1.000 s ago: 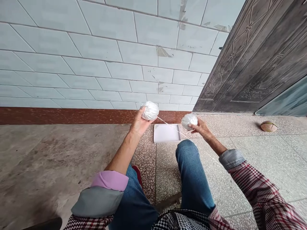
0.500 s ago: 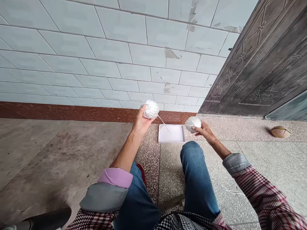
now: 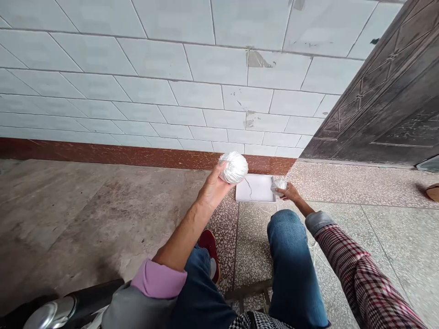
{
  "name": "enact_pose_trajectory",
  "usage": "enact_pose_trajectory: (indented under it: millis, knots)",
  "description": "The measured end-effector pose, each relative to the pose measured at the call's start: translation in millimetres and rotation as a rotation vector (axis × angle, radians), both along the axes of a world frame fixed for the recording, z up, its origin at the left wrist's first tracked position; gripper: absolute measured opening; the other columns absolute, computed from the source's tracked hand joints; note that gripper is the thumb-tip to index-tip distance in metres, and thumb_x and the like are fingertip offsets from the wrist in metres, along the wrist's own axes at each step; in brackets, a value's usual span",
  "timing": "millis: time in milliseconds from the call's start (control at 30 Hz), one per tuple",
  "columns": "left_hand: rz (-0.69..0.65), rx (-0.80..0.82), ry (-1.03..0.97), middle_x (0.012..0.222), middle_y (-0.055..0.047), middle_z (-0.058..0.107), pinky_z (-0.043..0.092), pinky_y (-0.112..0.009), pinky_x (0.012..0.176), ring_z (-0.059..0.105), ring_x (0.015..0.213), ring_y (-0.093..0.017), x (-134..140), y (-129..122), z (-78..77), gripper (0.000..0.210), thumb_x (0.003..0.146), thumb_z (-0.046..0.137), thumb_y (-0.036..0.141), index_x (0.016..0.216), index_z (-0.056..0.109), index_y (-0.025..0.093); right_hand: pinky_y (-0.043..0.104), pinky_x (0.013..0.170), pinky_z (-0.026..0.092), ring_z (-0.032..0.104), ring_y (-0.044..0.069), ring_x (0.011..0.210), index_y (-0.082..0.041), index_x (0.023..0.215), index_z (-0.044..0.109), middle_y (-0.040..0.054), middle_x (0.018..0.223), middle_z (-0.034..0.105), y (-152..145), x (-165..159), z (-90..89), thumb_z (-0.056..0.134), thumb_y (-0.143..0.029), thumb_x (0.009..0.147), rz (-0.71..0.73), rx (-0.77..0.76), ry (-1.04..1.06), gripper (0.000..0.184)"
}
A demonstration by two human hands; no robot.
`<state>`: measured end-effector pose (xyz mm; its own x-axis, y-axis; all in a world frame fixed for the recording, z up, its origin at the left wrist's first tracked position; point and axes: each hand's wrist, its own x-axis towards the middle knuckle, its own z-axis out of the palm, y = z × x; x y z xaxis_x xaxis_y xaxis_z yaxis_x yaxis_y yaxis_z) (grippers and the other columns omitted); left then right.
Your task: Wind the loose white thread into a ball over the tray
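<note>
The left hand (image 3: 215,185) holds a round white ball of wound, shiny cord (image 3: 236,167), raised in front of the dark red band at the foot of the wall (image 3: 164,157). The thumb presses its near side and the palm supports it from below. The right hand (image 3: 291,192) grips a smaller-looking, whitish ball of similar cord (image 3: 279,184) by its right side, at the right end of a shallow white rectangular tray (image 3: 259,188); whether this ball touches the tray, I cannot tell.

Both balls should be light, I judge, a little soft under pressure, and not fragile, but the smooth outer turns may slip loose. So it is better to hold each around its widest part, with fingers spread.

Being nearly round, the raised ball has no clear long axis; a thin strand seems to hang from its lower right, pointing down before the tray, whose length runs along the wall
</note>
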<state>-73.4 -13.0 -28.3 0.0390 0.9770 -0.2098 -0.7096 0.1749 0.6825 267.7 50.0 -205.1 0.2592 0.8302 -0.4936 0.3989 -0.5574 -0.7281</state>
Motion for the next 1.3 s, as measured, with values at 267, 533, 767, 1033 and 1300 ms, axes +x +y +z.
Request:
enact_pose_trajectory:
  millis: [267, 533, 767, 1033, 1300]
  knots:
    - [-0.041, -0.098, -0.002, 0.148, -0.013, 0.077, 0.052, -0.06, 0.134, 0.053, 0.163, -0.045, 1.7, -16.3, -1.4, 0.063, 0.074, 0.106, 0.049, 0.125, 0.079, 0.024, 0.023, 0.047, 0.06, 0.08, 0.02, 0.067, -0.007, 0.151, 0.06, 0.0244, 0.125, 0.082, 16.7, -19.5, -92.1, 0.104, -0.044, 0.078, 0.062, -0.159, -0.093, 0.092]
    - [0.004, -0.135, -0.016, 0.149, -0.012, 0.076, 0.052, -0.062, 0.133, 0.048, 0.167, -0.046, 7.9, -4.3, -4.0, 0.06, 0.078, 0.102, 0.048, 0.127, 0.077, 0.025, 0.025, 0.068, 0.068, 0.084, 0.021, 0.092, -0.013, 0.166, 0.053, 0.0249, 0.163, 0.065, 41.7, 3.7, -98.4, 0.081, -0.024, 0.094, 0.151, -0.04, -0.174, 0.079]
    - [0.002, -0.107, -0.02, 0.147, -0.01, 0.077, 0.054, -0.063, 0.13, 0.052, 0.164, -0.047, 15.6, 5.2, 1.4, 0.062, 0.08, 0.1, 0.043, 0.134, 0.074, 0.028, 0.023, 0.068, 0.065, 0.082, 0.017, 0.084, -0.007, 0.144, 0.068, 0.0184, 0.121, 0.082, -18.9, 94.2, -83.7, 0.066, -0.011, 0.104, 0.071, -0.174, -0.225, 0.04]
    - [-0.02, -0.109, 0.119, 0.15, -0.008, 0.077, 0.06, -0.062, 0.125, 0.049, 0.166, -0.046, 5.9, 0.2, 7.7, 0.051, 0.081, 0.099, 0.046, 0.125, 0.077, 0.031, 0.032, 0.078, 0.069, 0.077, 0.017, 0.088, -0.014, 0.132, 0.074, 0.0063, 0.113, 0.078, -160.0, 126.3, -115.1, 0.077, -0.038, 0.113, -0.047, -0.498, -0.233, 0.03]
    - [0.037, -0.162, 0.319, 0.151, 0.008, 0.076, 0.058, -0.064, 0.131, 0.044, 0.17, -0.04, -3.8, -2.2, 13.1, 0.037, 0.082, 0.098, 0.051, 0.111, 0.077, 0.044, 0.035, 0.088, 0.065, 0.08, 0.023, 0.094, -0.012, 0.152, 0.063, 0.0111, 0.104, 0.08, -222.0, 103.6, -161.0, 0.075, -0.033, 0.108, -0.022, -0.522, -0.32, 0.05]
